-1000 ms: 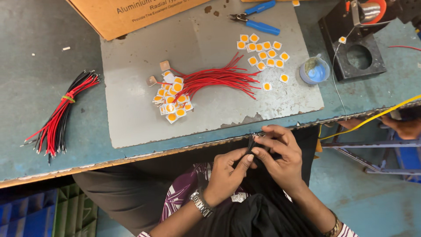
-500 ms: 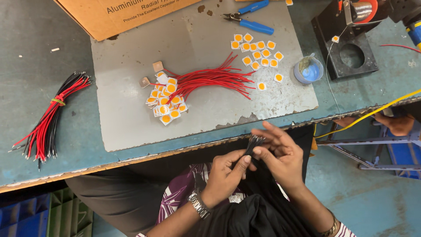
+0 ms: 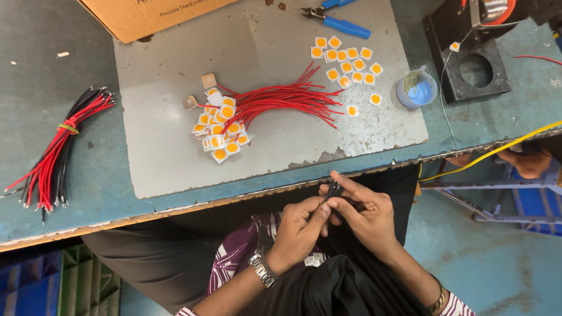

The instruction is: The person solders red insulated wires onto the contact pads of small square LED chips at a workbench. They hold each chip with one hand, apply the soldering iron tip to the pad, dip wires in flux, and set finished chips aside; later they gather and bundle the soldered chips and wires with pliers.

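Both your left hand [image 3: 301,225] and your right hand [image 3: 366,213] have fingertips pinching the thin black wires [image 3: 333,189] just below the table edge [image 3: 175,206], and they look light, limp and springy, so grip them close to the ends.

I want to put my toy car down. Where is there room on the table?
Bare grey mat lies left of the wired chips, and bare table between the mat and the wire bundle. Crowded: around the loose chips, blue cup and black block.
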`<state>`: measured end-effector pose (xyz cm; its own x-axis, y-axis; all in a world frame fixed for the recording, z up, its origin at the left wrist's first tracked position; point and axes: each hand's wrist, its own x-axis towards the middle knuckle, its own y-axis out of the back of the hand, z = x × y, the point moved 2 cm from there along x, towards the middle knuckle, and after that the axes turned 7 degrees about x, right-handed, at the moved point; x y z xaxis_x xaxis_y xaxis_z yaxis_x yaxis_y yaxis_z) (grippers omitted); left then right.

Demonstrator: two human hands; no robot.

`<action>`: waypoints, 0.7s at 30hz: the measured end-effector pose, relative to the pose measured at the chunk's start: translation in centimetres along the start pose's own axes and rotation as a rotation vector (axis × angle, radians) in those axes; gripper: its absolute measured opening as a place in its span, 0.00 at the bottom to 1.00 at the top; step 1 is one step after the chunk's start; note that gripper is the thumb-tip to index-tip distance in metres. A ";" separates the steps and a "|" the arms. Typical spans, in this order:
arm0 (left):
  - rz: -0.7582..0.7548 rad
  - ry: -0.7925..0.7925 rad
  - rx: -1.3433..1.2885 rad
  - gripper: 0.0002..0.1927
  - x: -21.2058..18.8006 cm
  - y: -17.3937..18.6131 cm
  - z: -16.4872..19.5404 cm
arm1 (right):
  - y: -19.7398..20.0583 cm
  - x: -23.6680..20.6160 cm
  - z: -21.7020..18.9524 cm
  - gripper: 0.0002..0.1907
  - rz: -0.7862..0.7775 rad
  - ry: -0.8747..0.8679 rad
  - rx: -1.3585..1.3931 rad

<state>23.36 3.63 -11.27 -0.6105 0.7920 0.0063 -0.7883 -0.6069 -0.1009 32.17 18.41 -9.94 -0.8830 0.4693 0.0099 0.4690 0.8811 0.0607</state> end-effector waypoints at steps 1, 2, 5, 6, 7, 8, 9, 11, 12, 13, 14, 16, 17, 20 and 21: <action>0.001 0.006 -0.002 0.16 0.1 0.0 0.0 | 0.0 0.0 0.1 0.26 0.016 0.001 -0.017; 0.003 0.010 -0.003 0.16 0.2 0.0 -0.1 | 0.0 0.0 0.2 0.25 0.018 0.029 -0.037; 0.009 0.041 0.000 0.16 0.5 0.1 -0.1 | -0.1 0.4 0.3 0.21 0.026 0.083 -0.085; 0.011 0.054 0.002 0.15 0.6 0.2 -0.1 | -0.2 0.6 0.3 0.20 0.032 0.081 -0.095; 0.010 0.053 0.003 0.15 0.7 0.3 -0.1 | -0.2 0.7 0.3 0.19 0.038 0.078 -0.104; 0.010 0.052 0.005 0.16 0.8 0.4 0.0 | -0.3 0.8 0.3 0.18 0.033 0.091 -0.127; 0.010 0.050 0.006 0.16 0.8 0.4 0.0 | -0.3 0.8 0.2 0.18 0.026 0.104 -0.150; 0.009 0.063 0.017 0.16 0.9 0.5 0.0 | -0.3 1.0 0.1 0.17 0.012 0.122 -0.174; 0.008 0.070 0.024 0.16 1.0 0.6 0.0 | -0.3 1.1 0.1 0.16 0.005 0.127 -0.175; 0.006 0.077 0.023 0.16 1.0 0.6 0.0 | -0.2 1.1 0.0 0.15 -0.003 0.132 -0.177; 0.003 0.082 0.023 0.16 1.0 0.6 0.0 | -0.2 1.0 0.0 0.15 0.005 0.127 -0.158; -0.011 0.081 0.009 0.15 1.0 0.6 0.1 | -0.1 0.9 0.0 0.13 0.024 0.121 -0.120; -0.020 0.077 -0.007 0.15 0.9 0.6 0.2 | 0.1 0.8 0.1 0.13 0.050 0.089 -0.097; -0.017 0.069 0.025 0.15 0.7 0.5 0.5 | 0.3 0.6 0.3 0.14 0.113 0.012 -0.037; -0.011 0.068 0.049 0.15 0.7 0.5 0.6 | 0.3 0.6 0.3 0.14 0.129 -0.003 -0.026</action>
<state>22.53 3.87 -10.74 -0.5966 0.8002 -0.0607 -0.7987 -0.5995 -0.0524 31.81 19.01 -10.22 -0.8151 0.5791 0.0166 0.5782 0.8114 0.0854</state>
